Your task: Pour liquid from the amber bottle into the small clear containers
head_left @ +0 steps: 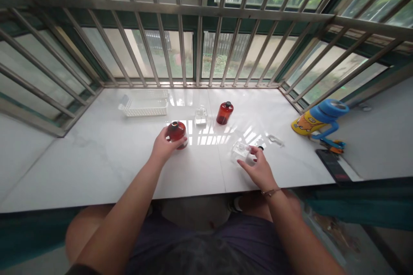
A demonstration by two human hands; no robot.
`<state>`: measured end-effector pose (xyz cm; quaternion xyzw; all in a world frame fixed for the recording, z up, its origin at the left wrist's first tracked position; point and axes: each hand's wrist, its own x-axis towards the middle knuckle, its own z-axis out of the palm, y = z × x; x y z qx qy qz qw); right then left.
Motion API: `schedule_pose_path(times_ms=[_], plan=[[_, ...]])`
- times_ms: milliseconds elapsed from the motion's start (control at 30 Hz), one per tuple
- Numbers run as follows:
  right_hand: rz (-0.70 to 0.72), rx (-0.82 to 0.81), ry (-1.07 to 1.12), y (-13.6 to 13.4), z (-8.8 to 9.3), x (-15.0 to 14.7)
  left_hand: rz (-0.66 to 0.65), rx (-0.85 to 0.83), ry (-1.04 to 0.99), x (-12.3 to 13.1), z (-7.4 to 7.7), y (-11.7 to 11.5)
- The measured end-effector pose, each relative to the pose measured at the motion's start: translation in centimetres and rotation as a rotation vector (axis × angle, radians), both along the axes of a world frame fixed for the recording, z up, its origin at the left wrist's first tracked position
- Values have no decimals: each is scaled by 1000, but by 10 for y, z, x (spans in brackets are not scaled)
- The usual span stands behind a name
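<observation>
My left hand (166,144) is wrapped round an amber bottle (177,130) with no cap on its neck, upright on or just above the white table. My right hand (258,167) has its thumb and fingers curved at the near right side of a clear square bottle (240,149). A small black cap (260,148) shows just behind the right fingers; whether they touch it I cannot tell. Farther back stand a second amber bottle (225,113) with a black cap and another clear bottle (200,116).
On the marbled white table (106,167) a white plastic basket (145,105) sits at the back left. A small clear piece (275,140) lies right of my right hand. A blue-and-yellow flask (318,118) and a dark phone (334,166) are at the right. Window bars (200,51) border the back.
</observation>
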<state>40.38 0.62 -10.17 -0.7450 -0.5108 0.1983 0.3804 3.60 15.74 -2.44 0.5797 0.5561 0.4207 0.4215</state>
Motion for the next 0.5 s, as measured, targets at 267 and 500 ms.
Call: schedule_pose_path(times_ms=[267, 500], plan=[[-48, 35, -28, -2, -10, 0, 22, 31, 32, 18, -8, 22], [10, 98, -210, -15, -4, 22, 9, 36, 77, 37, -21, 32]])
